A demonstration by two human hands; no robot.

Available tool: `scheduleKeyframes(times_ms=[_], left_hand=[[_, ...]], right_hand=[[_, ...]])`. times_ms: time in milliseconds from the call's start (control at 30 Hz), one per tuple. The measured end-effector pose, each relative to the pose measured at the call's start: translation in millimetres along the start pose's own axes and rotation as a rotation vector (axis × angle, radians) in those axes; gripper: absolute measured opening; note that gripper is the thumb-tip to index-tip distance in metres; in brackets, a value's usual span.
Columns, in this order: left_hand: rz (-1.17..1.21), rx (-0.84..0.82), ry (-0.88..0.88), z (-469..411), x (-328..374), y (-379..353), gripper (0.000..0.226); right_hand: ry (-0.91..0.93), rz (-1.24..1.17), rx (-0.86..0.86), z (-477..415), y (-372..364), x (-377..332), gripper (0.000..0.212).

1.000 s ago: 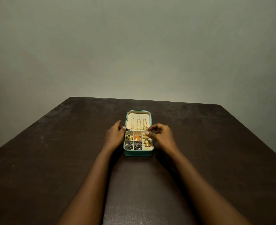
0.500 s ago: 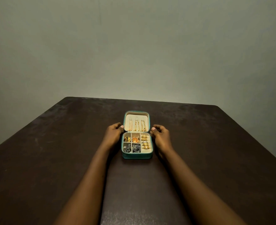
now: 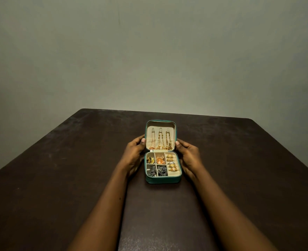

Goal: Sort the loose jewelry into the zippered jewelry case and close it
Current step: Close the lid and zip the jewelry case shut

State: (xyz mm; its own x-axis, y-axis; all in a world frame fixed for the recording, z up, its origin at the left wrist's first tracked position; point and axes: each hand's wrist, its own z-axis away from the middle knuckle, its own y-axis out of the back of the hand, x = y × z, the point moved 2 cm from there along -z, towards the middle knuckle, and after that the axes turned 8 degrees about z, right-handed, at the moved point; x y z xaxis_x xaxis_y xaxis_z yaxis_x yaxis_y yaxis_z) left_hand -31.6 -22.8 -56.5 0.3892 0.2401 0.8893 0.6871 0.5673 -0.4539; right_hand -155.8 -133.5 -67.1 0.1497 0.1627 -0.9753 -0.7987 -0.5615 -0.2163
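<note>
Teal zippered jewelry case [image 3: 163, 179] lies open on the dark bench [image 3: 59, 178], between the two hands. Lid [image 3: 160, 124] stands upright, cream-lined, with three gold chains [image 3: 160, 140] hanging inside it. Base is divided into cream compartments: gold rings [image 3: 171, 163] in the column nearest the right fingers, dark metal pieces [image 3: 156, 171] at the near side, an orange piece [image 3: 159, 160] and a black-and-gold piece [image 3: 150, 159] beyond them. Left hand [image 3: 133, 154] fingers [image 3: 142, 140] touch the lid's left edge; right hand [image 3: 189, 156] fingers [image 3: 177, 143] touch its right edge. Both hands are loosely curved, gripping nothing but the lid's sides.
</note>
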Motion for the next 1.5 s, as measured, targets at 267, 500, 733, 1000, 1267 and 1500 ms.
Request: scheduleKeyframes(times_ms=[267,500,733,1000,1267,1500], left_hand=[[0.001,-0.068,-0.019,4.8,-0.8,-0.3,0.035],[0.012,-0.112,-0.042,13.4,3.5,1.4,0.033],[0.022,-0.169,0.028,19.2,7.7,10.0,0.041],[-0.050,-0.235,0.065,28.3,12.4,12.5,0.040],[-0.065,-0.256,0.161,31.2,15.2,18.0,0.049],[-0.090,-0.159,0.155,29.8,13.6,19.4,0.048]], right_hand=[[0.046,0.005,0.012,4.0,5.2,-4.2,0.026],[0.025,0.066,-0.092,11.5,16.8,-17.6,0.031],[0.007,0.105,-0.208,20.1,24.4,-26.7,0.035],[0.037,0.135,-0.263,22.3,30.7,-28.4,0.037],[0.077,0.212,-0.339,20.3,34.8,-29.4,0.038],[0.098,0.340,-0.391,18.9,38.0,-30.6,0.039]])
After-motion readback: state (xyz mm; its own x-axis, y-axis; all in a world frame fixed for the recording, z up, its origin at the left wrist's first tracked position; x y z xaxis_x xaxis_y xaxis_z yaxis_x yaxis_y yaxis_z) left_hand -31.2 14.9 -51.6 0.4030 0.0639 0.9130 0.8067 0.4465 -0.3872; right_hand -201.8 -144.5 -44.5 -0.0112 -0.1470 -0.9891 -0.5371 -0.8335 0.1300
